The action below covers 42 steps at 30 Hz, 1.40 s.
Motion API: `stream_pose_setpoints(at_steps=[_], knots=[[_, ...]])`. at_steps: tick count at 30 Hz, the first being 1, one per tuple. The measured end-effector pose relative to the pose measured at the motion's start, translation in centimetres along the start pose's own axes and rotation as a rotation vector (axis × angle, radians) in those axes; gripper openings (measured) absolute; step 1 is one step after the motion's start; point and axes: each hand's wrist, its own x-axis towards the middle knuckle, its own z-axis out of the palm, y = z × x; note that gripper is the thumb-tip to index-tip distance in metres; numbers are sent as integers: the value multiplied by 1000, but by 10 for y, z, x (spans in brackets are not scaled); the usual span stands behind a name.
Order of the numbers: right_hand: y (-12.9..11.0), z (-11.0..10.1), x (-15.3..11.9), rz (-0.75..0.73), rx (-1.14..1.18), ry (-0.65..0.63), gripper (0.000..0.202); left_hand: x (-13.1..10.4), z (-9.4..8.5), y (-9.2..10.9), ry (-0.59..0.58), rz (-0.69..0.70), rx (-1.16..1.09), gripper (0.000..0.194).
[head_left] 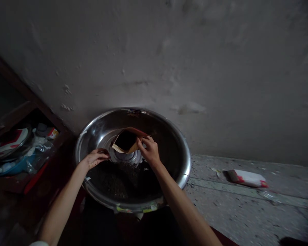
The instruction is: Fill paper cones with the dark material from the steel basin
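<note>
A wide shiny metal basin (186, 171) stands in front of me, with dark loose material (113, 182) spread over its near side. My right hand (149, 149) pinches the right edge of a brown paper bag (133, 147), holding it above the basin's middle. The bag's mouth gapes, and its inside looks dark. Left of the bag, apart from it, my left hand (96, 158) hovers over the basin's left part. Its fingers are drawn together and smudged dark; whatever they hold, if anything, is too small to make out.
A grey wall (195, 68) rises right behind the basin. On the floor to the right lies a white and red packet (248, 178). At left, a dark wooden cabinet (28, 112) holds plastic bags (41, 153), a blue bowl (15, 167) and other clutter.
</note>
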Motion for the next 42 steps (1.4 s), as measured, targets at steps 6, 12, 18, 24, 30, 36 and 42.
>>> stream_pose_setpoints(at_steps=[6, 12, 18, 24, 30, 36, 42], knots=[[1, 1, 0, 11, 9, 11, 43, 0, 1, -14, -12, -12, -109, 24], [2, 1, -1, 9, 13, 9, 41, 4, -3, -23, -9, -6, -128, 30], [2, 0, -1, -9, 10, 14, 40, 5, -3, -26, -32, 17, -138, 31], [3, 0, -2, -11, 4, 4, 39, 5, -5, -25, -38, 9, -300, 19], [3, 0, -2, -11, 10, 11, 39, 5, -7, -17, 109, -72, -332, 52], [3, 0, -2, -7, 2, 6, 41, 20, -2, -29, 170, -70, 487, 71], [4, 0, -2, -3, -8, 3, 41, 54, -15, -22, 212, -52, 684, 79]])
